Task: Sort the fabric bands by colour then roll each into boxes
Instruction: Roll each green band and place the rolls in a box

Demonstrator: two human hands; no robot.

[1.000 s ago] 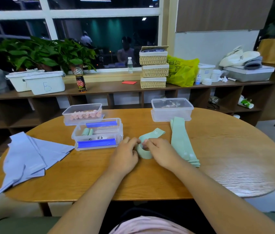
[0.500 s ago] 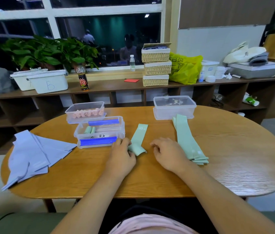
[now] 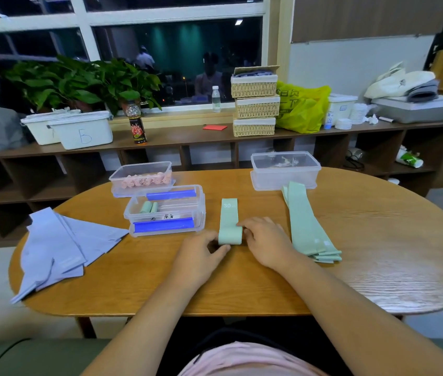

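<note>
Fingers of left hand and right hand pinch the rolled near end of one green band, lying on the table. Three boxes stand beyond: pink box, lidded box, and near box with two green rolls. One green stack lies to the right, one blue heap to the left.

Head view: one wide-angle camera, worn on the head. Faced forward and down over the oval wooden surface, close above the forearms. Left hand, right hand and pale green fabric band sat mid-frame; long brown shelf and white-framed window lay far behind.
</note>
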